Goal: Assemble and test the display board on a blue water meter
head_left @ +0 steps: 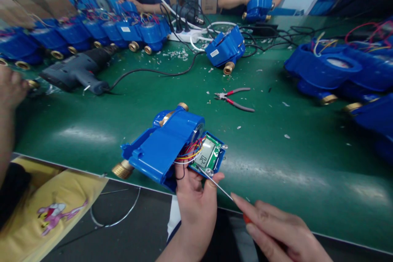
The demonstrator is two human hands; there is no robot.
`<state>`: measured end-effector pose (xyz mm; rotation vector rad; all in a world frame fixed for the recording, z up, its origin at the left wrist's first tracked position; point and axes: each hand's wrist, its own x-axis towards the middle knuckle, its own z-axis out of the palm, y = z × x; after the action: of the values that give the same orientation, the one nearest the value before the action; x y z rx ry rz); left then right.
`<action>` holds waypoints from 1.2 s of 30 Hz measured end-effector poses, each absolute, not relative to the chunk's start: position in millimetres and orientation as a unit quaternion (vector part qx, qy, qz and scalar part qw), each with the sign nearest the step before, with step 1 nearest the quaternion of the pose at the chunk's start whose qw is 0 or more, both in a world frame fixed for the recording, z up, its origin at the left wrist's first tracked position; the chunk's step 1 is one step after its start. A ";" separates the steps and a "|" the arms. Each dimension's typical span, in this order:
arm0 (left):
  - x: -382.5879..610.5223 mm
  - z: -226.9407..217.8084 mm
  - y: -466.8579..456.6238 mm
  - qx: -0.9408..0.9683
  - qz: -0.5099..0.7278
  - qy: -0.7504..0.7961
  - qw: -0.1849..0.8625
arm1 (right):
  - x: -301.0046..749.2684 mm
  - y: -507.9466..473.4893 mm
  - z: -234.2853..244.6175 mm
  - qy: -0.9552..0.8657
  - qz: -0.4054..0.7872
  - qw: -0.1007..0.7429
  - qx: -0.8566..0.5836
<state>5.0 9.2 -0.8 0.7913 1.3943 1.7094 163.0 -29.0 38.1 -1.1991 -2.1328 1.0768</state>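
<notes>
My left hand grips a blue water meter from below at the table's near edge. The meter's cover is swung open, and a green circuit board with a small display and coloured wires shows inside. My right hand is closed on a thin screwdriver with an orange handle. Its tip rests on a screw at the board's lower corner. Brass fittings stick out of the meter at both ends.
On the green table lie pliers, a black power drill and a tilted blue meter. Rows of blue meters stand at far left and right. Other people work across the table. Another person's arm is at left.
</notes>
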 end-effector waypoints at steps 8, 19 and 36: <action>4.7 0.7 9.5 0.336 0.676 0.535 0.379 | 169.9 -32.5 21.5 -0.879 0.133 0.204 -0.410; 4.5 2.7 9.6 0.321 0.669 0.550 0.383 | 164.4 -27.4 40.5 -0.645 0.558 0.198 -0.483; 3.4 6.4 9.2 0.304 0.652 0.560 0.412 | 168.1 -15.5 50.7 -0.794 0.350 0.216 -0.448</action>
<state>3.4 9.2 6.4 0.7642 1.4081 1.6408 168.1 -15.5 50.7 -1.2415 -2.2002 0.9703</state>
